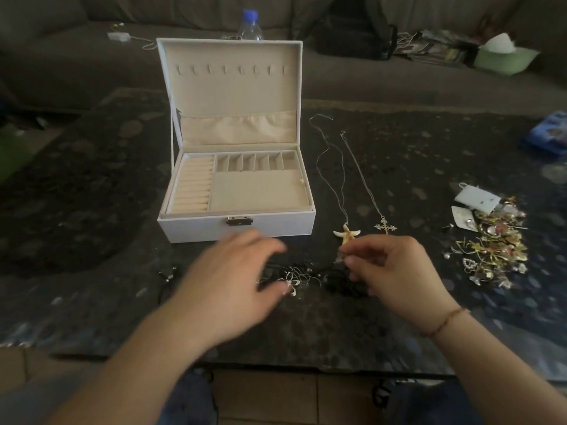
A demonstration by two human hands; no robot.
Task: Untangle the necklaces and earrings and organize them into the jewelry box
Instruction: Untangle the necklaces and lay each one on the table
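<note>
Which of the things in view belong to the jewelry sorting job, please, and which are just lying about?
Job:
jewelry box, lid open
starfish necklace
cross necklace
tangled chains
earring pile

Lying about:
water bottle
black bag
tissue box
blue object

Left hand spread, right hand pinching.

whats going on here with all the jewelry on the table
A person is sorting jewelry at a dark table. The right hand pinches a small piece above a tangle of chains and black cords, while the blurred left hand reaches over it. Two necklaces, a starfish pendant and a cross pendant, lie straightened beside the open white jewelry box. A heap of earrings waits further right.
</note>
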